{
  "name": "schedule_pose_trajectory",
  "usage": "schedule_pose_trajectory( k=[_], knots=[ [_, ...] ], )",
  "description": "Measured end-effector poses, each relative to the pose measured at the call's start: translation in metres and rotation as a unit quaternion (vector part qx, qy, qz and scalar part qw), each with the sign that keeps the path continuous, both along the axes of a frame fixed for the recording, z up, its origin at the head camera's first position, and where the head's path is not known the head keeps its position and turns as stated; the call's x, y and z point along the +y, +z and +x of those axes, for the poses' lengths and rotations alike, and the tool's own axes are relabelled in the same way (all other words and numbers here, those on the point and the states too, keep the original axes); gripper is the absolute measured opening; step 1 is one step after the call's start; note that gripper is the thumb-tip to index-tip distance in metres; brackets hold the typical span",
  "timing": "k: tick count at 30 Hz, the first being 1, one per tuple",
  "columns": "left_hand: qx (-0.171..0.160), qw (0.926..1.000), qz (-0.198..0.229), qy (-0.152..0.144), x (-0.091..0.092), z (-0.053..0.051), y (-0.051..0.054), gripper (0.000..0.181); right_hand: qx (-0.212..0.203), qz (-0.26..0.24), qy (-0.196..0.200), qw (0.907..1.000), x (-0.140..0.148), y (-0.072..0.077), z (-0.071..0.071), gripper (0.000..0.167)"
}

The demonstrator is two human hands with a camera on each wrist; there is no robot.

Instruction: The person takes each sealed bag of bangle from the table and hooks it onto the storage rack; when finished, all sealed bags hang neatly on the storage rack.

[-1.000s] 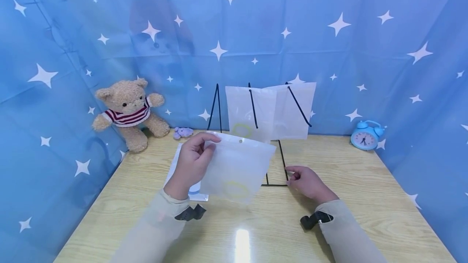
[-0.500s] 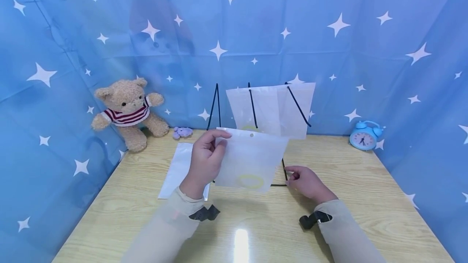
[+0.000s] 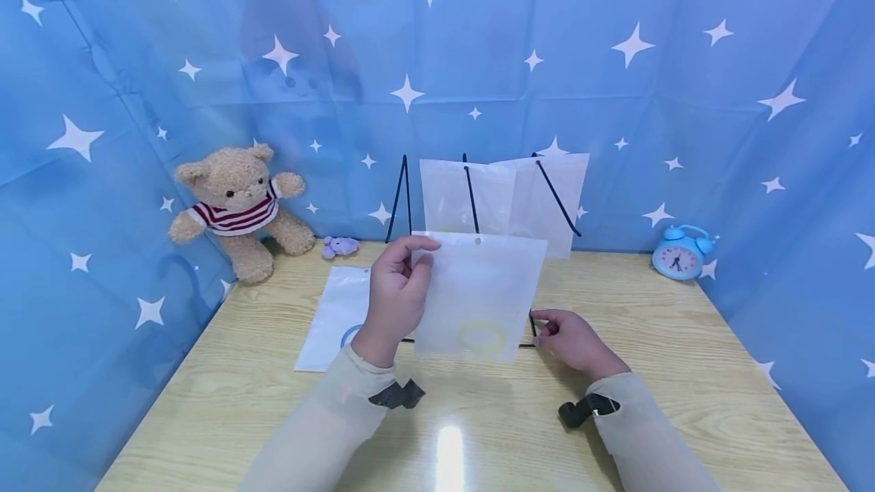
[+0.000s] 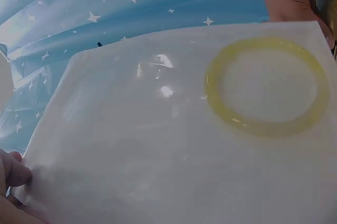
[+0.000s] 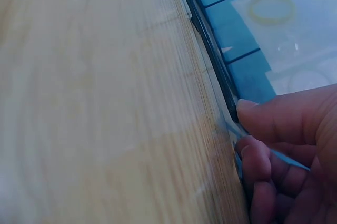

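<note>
My left hand (image 3: 399, 296) pinches the upper left corner of a translucent white bag (image 3: 478, 287), which hangs upright with its punched hole near the tip of the rack's middle prong (image 3: 472, 200). Whether hole and prong touch, I cannot tell. A yellow ring (image 4: 210, 84) shows inside this bag in the left wrist view. My right hand (image 3: 574, 340) pinches the front right corner of the black wire rack's base (image 5: 226, 89). Behind, one bag (image 3: 444, 192) hangs on the middle prong and another (image 3: 557, 207) on the right prong. The left prong (image 3: 399, 200) carries nothing.
Left of the rack, a white bag (image 3: 328, 317) with a blue ring lies on the table (image 3: 225, 401), partly behind my left hand. A teddy bear (image 3: 239, 203) and a small purple toy (image 3: 339, 247) sit at the back left, a blue alarm clock (image 3: 677, 258) at the back right.
My left hand has moved right and slightly up with its bag, which now hangs straighter in front of the middle prong. The bag behind has swung a little. My right hand has stayed at the base.
</note>
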State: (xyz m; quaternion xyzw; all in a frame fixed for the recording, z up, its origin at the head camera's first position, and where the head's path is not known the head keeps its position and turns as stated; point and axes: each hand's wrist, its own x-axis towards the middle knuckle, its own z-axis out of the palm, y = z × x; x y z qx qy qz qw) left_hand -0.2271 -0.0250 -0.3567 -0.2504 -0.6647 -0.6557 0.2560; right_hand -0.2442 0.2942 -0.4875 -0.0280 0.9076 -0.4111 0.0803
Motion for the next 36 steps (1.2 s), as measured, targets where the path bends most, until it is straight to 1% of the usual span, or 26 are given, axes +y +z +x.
schedule_pose_trajectory(
  k=[9,14,24,36],
  knots=[
    [-0.002,0.9999,-0.011,0.011,0.004,-0.007,0.0,0.024,0.0,-0.005,0.001,1.0,0.001,-0.003,-0.001,0.056],
    [0.004,0.9996,-0.02,0.018,0.005,-0.009,0.001,0.024,0.002,0.002,-0.002,1.0,0.0,-0.002,0.0,0.055],
    [0.013,0.9985,-0.041,0.032,0.006,-0.018,-0.001,0.025,0.001,-0.005,0.003,1.0,0.0,0.0,0.0,0.055],
    [-0.001,0.9979,-0.052,0.039,0.004,-0.026,-0.003,0.025,-0.001,-0.008,0.003,1.0,0.0,0.0,0.0,0.055]
  ],
)
